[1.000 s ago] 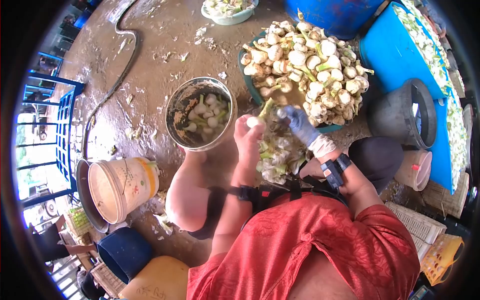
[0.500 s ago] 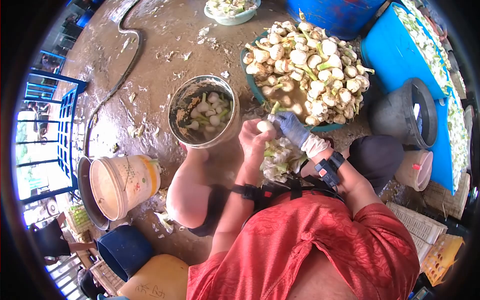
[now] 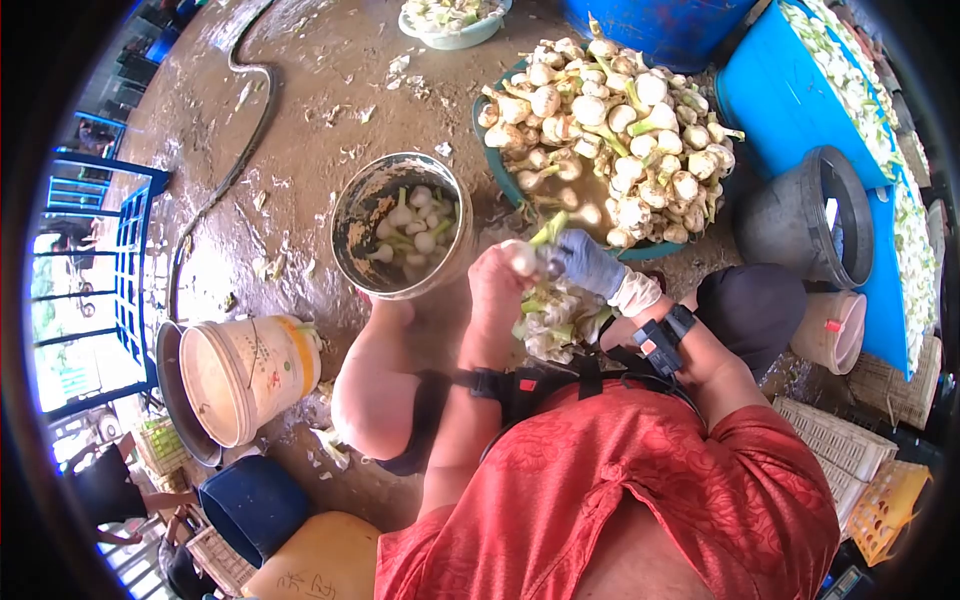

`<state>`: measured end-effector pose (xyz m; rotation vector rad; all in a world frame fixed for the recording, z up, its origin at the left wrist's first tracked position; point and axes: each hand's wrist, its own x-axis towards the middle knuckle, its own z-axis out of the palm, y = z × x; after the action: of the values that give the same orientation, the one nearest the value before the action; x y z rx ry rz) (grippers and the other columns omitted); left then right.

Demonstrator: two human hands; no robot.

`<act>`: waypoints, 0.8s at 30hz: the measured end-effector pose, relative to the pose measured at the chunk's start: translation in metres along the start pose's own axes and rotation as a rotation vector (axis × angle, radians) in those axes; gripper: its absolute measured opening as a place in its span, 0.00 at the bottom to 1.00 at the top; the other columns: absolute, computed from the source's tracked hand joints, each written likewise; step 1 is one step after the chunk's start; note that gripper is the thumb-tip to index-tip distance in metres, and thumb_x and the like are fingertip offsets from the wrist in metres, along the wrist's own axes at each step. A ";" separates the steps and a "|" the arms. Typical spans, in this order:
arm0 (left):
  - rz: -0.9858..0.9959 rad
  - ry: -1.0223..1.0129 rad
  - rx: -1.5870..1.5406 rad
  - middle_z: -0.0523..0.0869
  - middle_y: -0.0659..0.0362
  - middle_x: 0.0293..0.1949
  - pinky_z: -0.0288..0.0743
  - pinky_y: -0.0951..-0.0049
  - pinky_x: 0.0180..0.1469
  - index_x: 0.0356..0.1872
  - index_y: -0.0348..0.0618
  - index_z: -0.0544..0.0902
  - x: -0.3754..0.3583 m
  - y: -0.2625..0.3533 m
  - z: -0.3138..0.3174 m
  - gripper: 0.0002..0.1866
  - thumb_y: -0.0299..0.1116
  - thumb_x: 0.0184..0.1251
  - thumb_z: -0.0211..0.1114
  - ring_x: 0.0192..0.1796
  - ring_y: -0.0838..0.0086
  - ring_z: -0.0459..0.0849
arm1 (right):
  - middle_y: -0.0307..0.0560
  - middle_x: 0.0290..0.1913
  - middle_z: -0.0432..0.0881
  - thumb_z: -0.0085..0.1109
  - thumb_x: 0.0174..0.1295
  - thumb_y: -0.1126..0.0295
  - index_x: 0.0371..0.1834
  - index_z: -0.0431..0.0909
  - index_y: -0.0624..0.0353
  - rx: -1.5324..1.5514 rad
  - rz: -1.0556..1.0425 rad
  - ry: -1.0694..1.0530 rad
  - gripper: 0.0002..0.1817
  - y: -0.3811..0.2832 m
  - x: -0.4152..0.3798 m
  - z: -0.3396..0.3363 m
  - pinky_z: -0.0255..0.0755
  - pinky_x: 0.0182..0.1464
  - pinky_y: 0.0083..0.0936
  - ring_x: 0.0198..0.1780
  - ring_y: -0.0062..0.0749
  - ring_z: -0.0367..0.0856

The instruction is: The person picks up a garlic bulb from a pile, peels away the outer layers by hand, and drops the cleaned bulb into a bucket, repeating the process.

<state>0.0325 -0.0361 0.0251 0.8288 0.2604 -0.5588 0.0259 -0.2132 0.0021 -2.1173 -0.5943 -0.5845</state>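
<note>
My left hand [image 3: 500,285], bare, is closed around a white garlic bulb [image 3: 522,260] with a green stem. My right hand [image 3: 590,264] wears a bluish glove and has its fingers closed at the bulb's side, on something small and blurred that I cannot make out. Peeled leaves and skins [image 3: 556,325] lie in a heap below both hands. A bucket [image 3: 463,262] holding several trimmed bulbs in water stands to the left. Beyond my right hand is a wide green tub [image 3: 496,163] heaped with stemmed garlic bulbs.
A white bucket [image 3: 270,368] lies tipped at the left, near a hose [image 3: 268,110]. At the right stand a dark grey bucket [image 3: 780,225], a blue container [image 3: 770,95] and a pinkish bucket [image 3: 822,335]. A basin [image 3: 452,40] of scraps is at the top. Another person [image 3: 105,485] is at the lower left.
The bulb has turned and shifted slightly left, with its green stem now showing more upright. My left hand has moved a little left, and my gloved fingers lie closer against the bulb.
</note>
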 end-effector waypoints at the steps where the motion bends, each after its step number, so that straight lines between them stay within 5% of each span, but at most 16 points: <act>1: -0.086 -0.056 -0.064 0.84 0.54 0.31 0.66 0.75 0.19 0.42 0.40 0.77 0.003 -0.002 -0.008 0.19 0.46 0.63 0.55 0.25 0.67 0.80 | 0.49 0.23 0.78 0.57 0.59 0.63 0.31 0.78 0.62 0.013 0.128 -0.178 0.12 -0.005 0.002 -0.008 0.72 0.30 0.37 0.25 0.48 0.77; 2: -0.088 -0.055 -0.062 0.84 0.54 0.31 0.66 0.75 0.19 0.42 0.40 0.77 0.005 -0.009 -0.014 0.19 0.46 0.63 0.55 0.25 0.67 0.80 | 0.51 0.25 0.79 0.59 0.58 0.66 0.34 0.78 0.63 0.026 0.256 -0.356 0.10 -0.009 0.003 -0.014 0.72 0.32 0.40 0.28 0.53 0.77; 3: -0.097 0.001 -0.059 0.84 0.54 0.30 0.65 0.74 0.18 0.43 0.40 0.77 0.004 -0.013 -0.012 0.20 0.48 0.64 0.55 0.24 0.67 0.80 | 0.48 0.28 0.79 0.62 0.56 0.70 0.37 0.77 0.63 -0.131 0.343 -0.591 0.09 -0.009 0.006 -0.020 0.73 0.35 0.36 0.30 0.44 0.79; 4: -0.105 0.053 -0.056 0.84 0.54 0.30 0.65 0.74 0.17 0.44 0.41 0.77 0.004 -0.014 -0.011 0.20 0.49 0.65 0.54 0.23 0.67 0.79 | 0.48 0.28 0.79 0.62 0.56 0.70 0.37 0.77 0.63 -0.133 0.344 -0.589 0.09 -0.013 0.008 -0.021 0.73 0.35 0.36 0.30 0.44 0.79; 6: -0.106 0.055 0.013 0.83 0.55 0.29 0.65 0.74 0.18 0.44 0.41 0.76 0.004 -0.012 -0.004 0.23 0.53 0.66 0.52 0.22 0.69 0.77 | 0.44 0.33 0.81 0.65 0.54 0.73 0.37 0.78 0.62 0.407 0.514 -0.175 0.09 -0.023 0.009 -0.018 0.73 0.38 0.30 0.33 0.31 0.79; 8: -0.139 0.109 0.146 0.82 0.57 0.27 0.65 0.74 0.18 0.44 0.41 0.76 0.003 -0.008 0.011 0.24 0.54 0.67 0.53 0.21 0.71 0.77 | 0.44 0.36 0.82 0.65 0.53 0.75 0.39 0.79 0.61 0.538 0.625 -0.124 0.10 -0.024 0.010 -0.013 0.74 0.42 0.28 0.37 0.28 0.79; 9: 0.104 0.061 0.272 0.81 0.57 0.25 0.65 0.76 0.17 0.45 0.40 0.76 -0.003 -0.013 0.023 0.24 0.53 0.66 0.54 0.18 0.74 0.75 | 0.44 0.39 0.82 0.66 0.52 0.76 0.41 0.80 0.60 0.672 0.734 -0.071 0.12 -0.024 0.009 -0.010 0.74 0.46 0.25 0.41 0.26 0.79; 12: 0.126 0.103 0.457 0.79 0.56 0.22 0.63 0.79 0.15 0.44 0.39 0.76 -0.006 -0.010 0.016 0.23 0.53 0.67 0.54 0.15 0.75 0.73 | 0.42 0.40 0.82 0.63 0.56 0.78 0.41 0.80 0.61 0.659 0.569 -0.054 0.09 -0.019 0.006 -0.004 0.74 0.49 0.24 0.43 0.25 0.79; 16: -0.079 -0.099 0.051 0.79 0.57 0.21 0.60 0.80 0.13 0.43 0.38 0.75 -0.008 -0.001 0.011 0.24 0.53 0.67 0.53 0.14 0.77 0.71 | 0.38 0.37 0.82 0.61 0.58 0.75 0.39 0.79 0.64 0.881 0.951 -0.012 0.07 -0.024 0.012 -0.011 0.75 0.39 0.19 0.36 0.19 0.79; 17: -0.090 -0.110 0.116 0.79 0.57 0.23 0.61 0.81 0.14 0.47 0.37 0.73 -0.006 -0.001 0.006 0.24 0.51 0.68 0.54 0.15 0.78 0.71 | 0.37 0.27 0.81 0.61 0.56 0.74 0.34 0.79 0.63 0.841 0.955 0.071 0.05 -0.029 0.014 -0.010 0.71 0.31 0.20 0.29 0.17 0.74; 21: 0.233 0.193 0.580 0.81 0.59 0.29 0.68 0.83 0.24 0.46 0.37 0.75 -0.008 -0.005 0.022 0.17 0.40 0.64 0.62 0.23 0.79 0.76 | 0.41 0.26 0.81 0.63 0.54 0.73 0.34 0.79 0.64 0.572 0.855 0.030 0.07 -0.017 0.003 -0.002 0.71 0.31 0.22 0.27 0.19 0.74; 24: 0.259 0.137 0.447 0.82 0.59 0.32 0.72 0.80 0.31 0.40 0.36 0.78 -0.011 -0.007 0.023 0.14 0.37 0.62 0.64 0.29 0.78 0.78 | 0.46 0.26 0.81 0.64 0.51 0.72 0.34 0.79 0.65 0.325 0.643 0.012 0.09 -0.013 0.005 0.002 0.71 0.31 0.24 0.26 0.22 0.75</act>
<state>0.0192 -0.0533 0.0407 1.3163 0.1499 -0.3179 0.0223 -0.2037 0.0120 -1.8459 0.0213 -0.1238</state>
